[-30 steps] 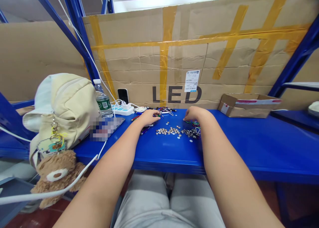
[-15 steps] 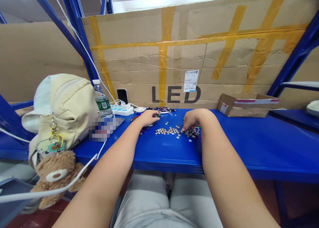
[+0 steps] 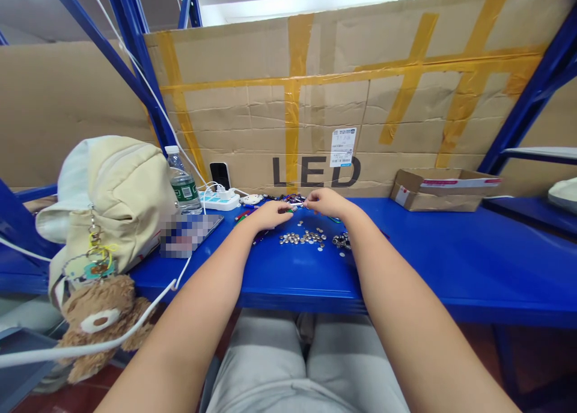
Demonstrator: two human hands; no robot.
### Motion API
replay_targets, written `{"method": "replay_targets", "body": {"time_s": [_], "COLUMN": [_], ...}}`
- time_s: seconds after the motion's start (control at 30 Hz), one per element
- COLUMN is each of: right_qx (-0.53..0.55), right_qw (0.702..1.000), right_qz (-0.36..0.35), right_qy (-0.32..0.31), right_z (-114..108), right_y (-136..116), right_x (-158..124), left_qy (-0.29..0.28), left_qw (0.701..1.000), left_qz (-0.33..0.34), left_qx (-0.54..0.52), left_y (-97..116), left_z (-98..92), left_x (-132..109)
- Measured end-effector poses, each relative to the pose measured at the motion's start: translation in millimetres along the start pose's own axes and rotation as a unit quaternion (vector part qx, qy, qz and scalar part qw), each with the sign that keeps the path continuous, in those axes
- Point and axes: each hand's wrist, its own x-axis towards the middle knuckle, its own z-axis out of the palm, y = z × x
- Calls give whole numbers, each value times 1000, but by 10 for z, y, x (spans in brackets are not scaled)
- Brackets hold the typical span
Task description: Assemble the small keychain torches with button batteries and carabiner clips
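Note:
My left hand (image 3: 274, 214) is over the back of the blue table (image 3: 297, 275), its fingers pinched round something small, with a bit of green showing at the tips. My right hand (image 3: 327, 201) is close to it on the right, thumb and fingers pinched together. What it holds is too small to make out. In front of both hands lie several small round silver discs (image 3: 303, 238), like button cells. A heap of dark and shiny metal parts (image 3: 341, 240) sits beside my right forearm. Behind the hands are several thin coloured pieces (image 3: 270, 199), partly hidden.
On the left stand a cream backpack (image 3: 121, 190) with a teddy bear (image 3: 99, 323), a water bottle (image 3: 184, 187) and a power strip (image 3: 220, 201). A tablet-like device (image 3: 193, 232) lies nearby. An open cardboard box (image 3: 446, 190) stands at right, before a cardboard wall (image 3: 252, 124).
My right hand has moved left and back from the metal heap to my left hand, uncovering part of the heap. My left hand has stayed in nearly the same place.

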Motion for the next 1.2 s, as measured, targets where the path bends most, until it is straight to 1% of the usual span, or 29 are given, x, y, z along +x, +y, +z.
{"method": "replay_targets", "body": {"time_s": [0.03,0.1,0.33,0.5,0.57,0.63,0.7,0.73,0.83,0.9,0.93,0.97,1.03,1.1,1.13,1.2], "right_qx": [6,18,78,100,114,145,206,248,366,401,401,388,324,209,143,20], "right_qw": [1000,1000,997,994,992,987,974,963,917,899,900,909,942,978,988,991], "right_qz": [-4,-9,-13,6,15,29,40,45,60,71,73,68,39,-15,-44,-86], "right_qy": [11,13,-22,-48,-59,-71,-89,-100,-145,-161,-155,-138,-80,-4,34,99], "right_z": [20,51,95,102,109,117,121,120,107,101,103,109,131,156,165,175], "right_y": [-12,-23,-7,-31,-25,-3,31,49,79,61,39,10,-56,-118,-144,-183], "right_x": [5,18,44,37,38,36,27,21,0,-5,-4,1,16,33,40,46], "left_qy": [-4,-7,31,84,89,80,79,85,110,124,128,133,143,137,126,97], "left_qw": [1000,1000,999,994,988,981,973,968,956,957,961,967,978,986,989,991], "left_qz": [2,5,-6,54,83,116,139,144,145,141,139,135,119,89,71,39], "left_qx": [-3,-12,-16,52,94,133,169,187,229,222,201,171,95,16,-21,-86], "left_y": [9,15,-43,-66,-70,-66,-49,-35,15,35,37,33,17,5,5,20], "left_z": [-2,0,50,56,44,28,15,12,19,33,40,46,51,44,38,24], "left_x": [-1,3,52,70,81,91,95,94,82,78,78,80,85,82,76,59]}}
